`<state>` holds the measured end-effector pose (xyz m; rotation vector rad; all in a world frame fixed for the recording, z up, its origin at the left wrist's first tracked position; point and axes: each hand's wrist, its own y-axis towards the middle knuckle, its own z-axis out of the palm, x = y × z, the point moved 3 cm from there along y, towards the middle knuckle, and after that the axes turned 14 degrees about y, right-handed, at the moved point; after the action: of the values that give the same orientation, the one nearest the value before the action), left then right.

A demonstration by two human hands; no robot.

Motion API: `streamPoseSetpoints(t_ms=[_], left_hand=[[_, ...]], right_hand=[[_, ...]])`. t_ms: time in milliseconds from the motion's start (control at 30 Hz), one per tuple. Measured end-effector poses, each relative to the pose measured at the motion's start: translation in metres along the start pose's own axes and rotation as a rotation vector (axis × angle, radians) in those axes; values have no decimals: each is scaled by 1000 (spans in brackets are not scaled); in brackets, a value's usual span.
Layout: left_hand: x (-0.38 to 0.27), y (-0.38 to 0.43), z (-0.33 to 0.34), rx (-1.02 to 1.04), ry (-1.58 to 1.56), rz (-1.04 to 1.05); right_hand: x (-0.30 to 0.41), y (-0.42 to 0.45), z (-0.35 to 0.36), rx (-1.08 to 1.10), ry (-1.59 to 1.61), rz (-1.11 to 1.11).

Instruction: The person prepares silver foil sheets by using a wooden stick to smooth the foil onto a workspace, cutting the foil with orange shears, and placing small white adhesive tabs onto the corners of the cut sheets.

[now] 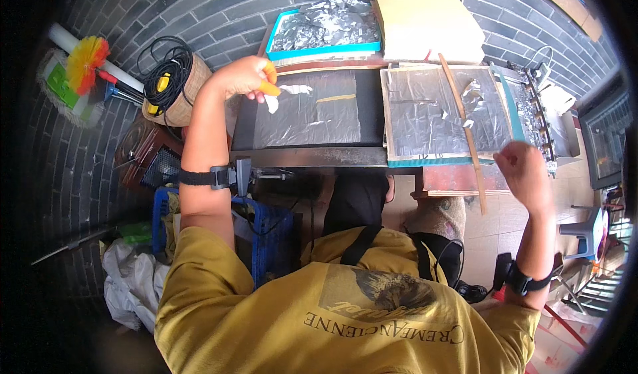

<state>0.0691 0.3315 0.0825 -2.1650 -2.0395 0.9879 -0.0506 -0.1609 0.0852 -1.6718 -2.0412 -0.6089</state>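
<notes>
My left hand (249,81), with yellow covers on fingertips, pinches a small scrap of silvery foil (271,104) over the left end of the bench. Below it a thin foil sheet (309,120) lies flat on a black board (370,105), with a narrow tan strip (336,98) on top. My right hand (523,174) is curled near the front right corner of a second foil sheet (418,130); the inside of its fingers is hidden. A long flat wooden stick (471,147) lies across that sheet and juts past the front edge. Small crumpled foil bits (473,95) rest beside it.
At the back stand a turquoise tray (324,52) heaped with foil scraps and a thick stack of yellowish paper (428,25). A basket (197,82) with coiled black cable is at left. A metal rack (538,110) borders the right. Below sits a blue crate (259,239).
</notes>
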Motion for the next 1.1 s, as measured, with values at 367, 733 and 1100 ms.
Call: streamPoseSetpoints(t_ms=[367,733,1100], left_hand=[[-16,47,28,109,260,-106],[-65,119,75,105,174,-13],[-77,106,73,-35,-232,39]], right_hand=[[-31,-44,51,111,907,408],[-17,-52,40,24,897,386],[-27,-53,40,-99,630,202]])
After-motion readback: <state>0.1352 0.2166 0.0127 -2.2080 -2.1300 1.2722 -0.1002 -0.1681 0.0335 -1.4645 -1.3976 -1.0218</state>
